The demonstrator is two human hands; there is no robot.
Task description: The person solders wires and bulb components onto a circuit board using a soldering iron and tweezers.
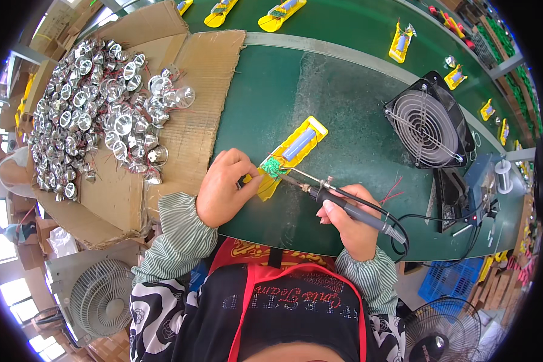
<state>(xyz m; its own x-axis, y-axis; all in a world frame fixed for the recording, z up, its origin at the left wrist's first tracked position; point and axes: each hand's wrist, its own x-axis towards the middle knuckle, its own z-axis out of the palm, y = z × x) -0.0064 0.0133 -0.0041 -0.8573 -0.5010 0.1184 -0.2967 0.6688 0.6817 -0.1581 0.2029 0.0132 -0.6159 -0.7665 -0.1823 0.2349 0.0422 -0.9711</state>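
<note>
We see one yellow casing (292,163) lying aslant on the green worktop (356,102), between the cardboard and the square fan. It carries one blue cylindrical cell (300,145) and one green circuit board (273,167). Of the two hands, the left hand (226,187) has its fingers curled, thumb and forefinger drawn together at the casing's lower end; we cannot tell whether they pinch a wire. The right hand (353,226) is closed round the grip of one soldering iron (357,212), its tip beside the board. Farther out, we count one black square fan (425,123), one solder spool (503,176) and one opened cardboard box (208,78) heaped with silvery reflectors (122,125), too many to count. Along the far side, we count at least seven more yellow casings (400,45).
</note>
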